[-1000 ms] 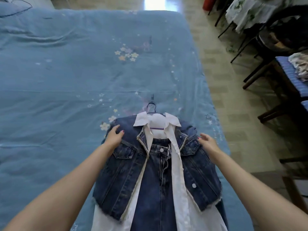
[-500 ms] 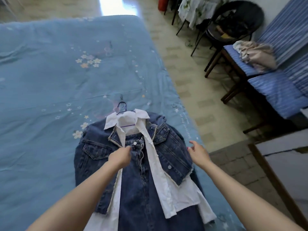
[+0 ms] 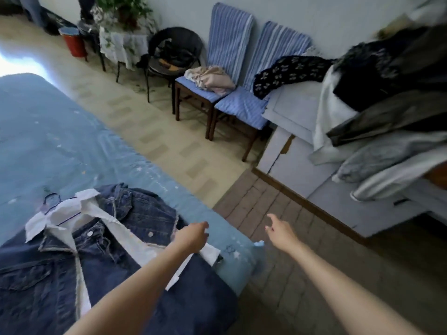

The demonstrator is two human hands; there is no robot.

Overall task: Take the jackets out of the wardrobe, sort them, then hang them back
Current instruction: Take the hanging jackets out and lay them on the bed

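On the bed (image 3: 60,141) lies our denim jacket (image 3: 145,213); our left hand (image 3: 192,235) and right hand (image 3: 281,229) hover empty, fingers relaxed.

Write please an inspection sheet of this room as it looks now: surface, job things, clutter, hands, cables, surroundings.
Surface: blue bedspread with small star print, covering the bed at left.
Job's things: dark blue denim jacket over a white collared shirt lies flat on the bedspread, on a hanger whose hook shows above the collar. More garments hang in a blurred row at right.
Clutter: crumpled pink-beige cloth on a blue striped chair; a dark patterned garment draped over the white cabinet.
Hands: left hand above the jacket's edge, holding nothing; right hand over the floor, fingers relaxed, empty.
Cables: nothing seen.
Surroundings: tiled floor, black round chair, red bin, potted plant.
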